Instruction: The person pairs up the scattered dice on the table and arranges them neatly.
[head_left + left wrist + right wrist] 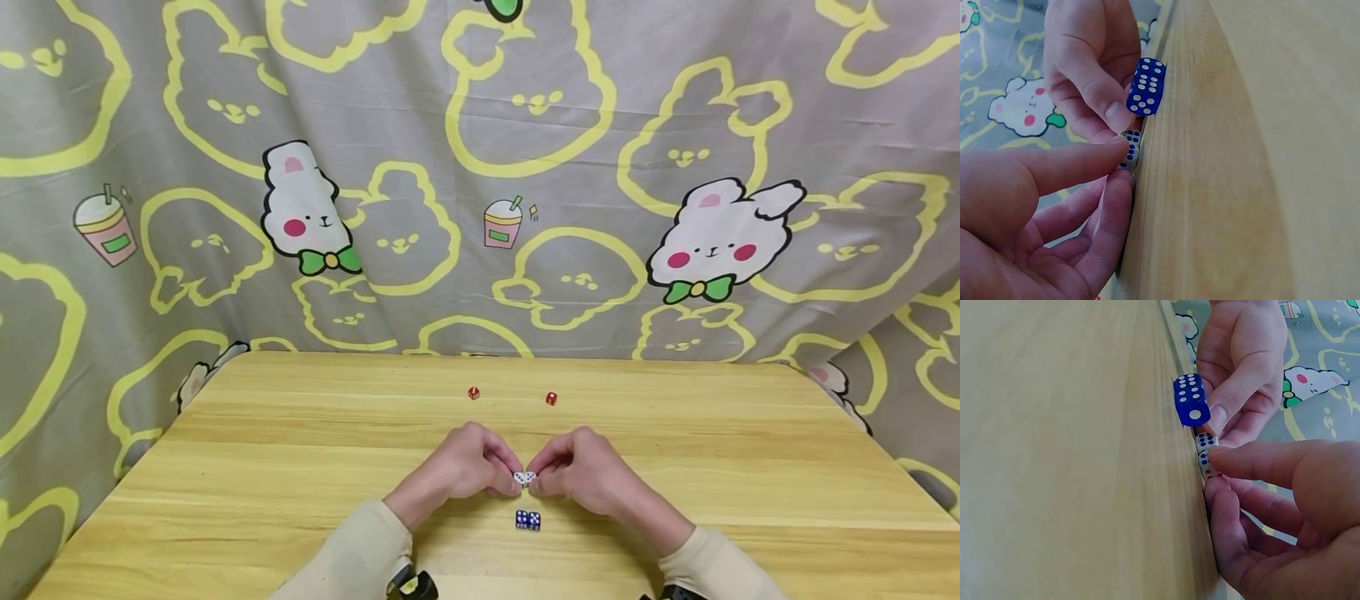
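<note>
Two white dice with dark pips sit side by side on the wooden table. My left hand (pixel 468 463) pinches the left white die (pixel 518 478) between thumb and fingertips. From the other side, my right hand (pixel 591 472) pinches the right white die (pixel 531 477) the same way. Just nearer to me lie two blue dice (pixel 522 518) with white pips, pressed face to face. Both wrist views show the blue pair (pixel 1146 87) beside the fingers; the white dice (pixel 1205 455) are partly covered by fingertips there.
Beyond the hands, a red die (pixel 474 393) lies left of centre and another red die (pixel 551 399) to the right, apart from each other. A patterned grey curtain (pixel 420 275) hangs behind the table's (pixel 262 467) far edge.
</note>
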Demonstrator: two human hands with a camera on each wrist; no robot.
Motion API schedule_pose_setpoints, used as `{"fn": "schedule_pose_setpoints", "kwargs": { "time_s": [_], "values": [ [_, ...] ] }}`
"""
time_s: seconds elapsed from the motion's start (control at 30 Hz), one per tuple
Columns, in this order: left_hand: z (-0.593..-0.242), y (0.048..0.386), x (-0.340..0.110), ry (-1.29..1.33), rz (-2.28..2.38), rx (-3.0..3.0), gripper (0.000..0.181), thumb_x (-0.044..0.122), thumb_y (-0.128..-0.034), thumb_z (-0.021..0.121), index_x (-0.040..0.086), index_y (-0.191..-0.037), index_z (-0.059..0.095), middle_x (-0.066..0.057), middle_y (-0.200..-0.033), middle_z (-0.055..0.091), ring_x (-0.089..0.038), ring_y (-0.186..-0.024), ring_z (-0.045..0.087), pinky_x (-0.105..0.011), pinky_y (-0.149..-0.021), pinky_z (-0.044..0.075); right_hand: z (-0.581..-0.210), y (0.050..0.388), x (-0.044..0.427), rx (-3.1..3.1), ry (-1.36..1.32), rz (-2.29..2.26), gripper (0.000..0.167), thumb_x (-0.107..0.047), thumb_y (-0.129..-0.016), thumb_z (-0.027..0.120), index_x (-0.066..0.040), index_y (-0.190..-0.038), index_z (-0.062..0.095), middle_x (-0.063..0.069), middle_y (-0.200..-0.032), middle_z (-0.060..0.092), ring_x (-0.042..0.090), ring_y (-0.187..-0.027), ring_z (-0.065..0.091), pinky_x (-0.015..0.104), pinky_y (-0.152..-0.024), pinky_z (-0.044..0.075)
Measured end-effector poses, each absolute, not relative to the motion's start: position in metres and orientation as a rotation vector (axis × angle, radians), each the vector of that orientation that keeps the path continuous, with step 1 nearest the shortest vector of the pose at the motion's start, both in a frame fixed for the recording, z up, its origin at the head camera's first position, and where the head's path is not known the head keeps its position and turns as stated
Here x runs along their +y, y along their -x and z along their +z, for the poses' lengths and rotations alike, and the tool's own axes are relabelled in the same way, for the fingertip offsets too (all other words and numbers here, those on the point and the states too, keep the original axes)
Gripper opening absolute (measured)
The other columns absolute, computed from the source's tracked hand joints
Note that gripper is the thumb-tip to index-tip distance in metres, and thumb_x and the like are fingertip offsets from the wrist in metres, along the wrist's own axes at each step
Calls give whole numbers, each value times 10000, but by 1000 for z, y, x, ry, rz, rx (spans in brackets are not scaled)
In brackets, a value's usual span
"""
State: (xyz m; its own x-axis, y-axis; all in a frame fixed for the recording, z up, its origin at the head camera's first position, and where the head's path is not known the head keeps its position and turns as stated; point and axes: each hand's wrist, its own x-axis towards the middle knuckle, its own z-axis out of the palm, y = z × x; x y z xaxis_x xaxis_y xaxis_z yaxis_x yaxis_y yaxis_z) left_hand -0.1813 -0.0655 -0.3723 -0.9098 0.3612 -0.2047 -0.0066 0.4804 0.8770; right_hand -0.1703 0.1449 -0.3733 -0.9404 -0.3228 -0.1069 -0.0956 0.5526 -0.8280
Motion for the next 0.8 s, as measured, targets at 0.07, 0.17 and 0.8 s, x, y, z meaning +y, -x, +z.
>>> {"fn": "schedule_pose_setpoints", "kwargs": {
  "time_s": [0.07, 0.17, 0.8],
  "values": [
    [-373, 181, -66, -298, 1406, 2368, 152, -7, -780, 894, 73, -853, 787, -36, -743, 747, -116, -653, 658, -267, -623, 550, -375, 171, 146, 2531, 363, -1340, 126, -98, -807, 887, -98, -915, 821, -8, -805, 758, 131, -731, 619, 231, -610, 493],
    [-373, 180, -66, -299, 1402, 2370, 150, -8, -779, 893, 74, -850, 790, -34, -743, 745, -115, -654, 654, -264, -622, 546, -377, 172, 147, 2510, 374, -1343, 128, -113, -809, 887, -103, -919, 824, -9, -809, 763, 132, -738, 630, 230, -619, 506],
    [-373, 182, -65, -279, 1384, 2378, 145, 9, -788, 898, 83, -861, 797, -25, -753, 748, -124, -671, 650, -263, -626, 535, -379, 181, 156, 2385, 373, -1391, 227, -155, -828, 903, -58, -1013, 816, 22, -839, 778, 143, -762, 669, 261, -624, 541]
  ]
}}
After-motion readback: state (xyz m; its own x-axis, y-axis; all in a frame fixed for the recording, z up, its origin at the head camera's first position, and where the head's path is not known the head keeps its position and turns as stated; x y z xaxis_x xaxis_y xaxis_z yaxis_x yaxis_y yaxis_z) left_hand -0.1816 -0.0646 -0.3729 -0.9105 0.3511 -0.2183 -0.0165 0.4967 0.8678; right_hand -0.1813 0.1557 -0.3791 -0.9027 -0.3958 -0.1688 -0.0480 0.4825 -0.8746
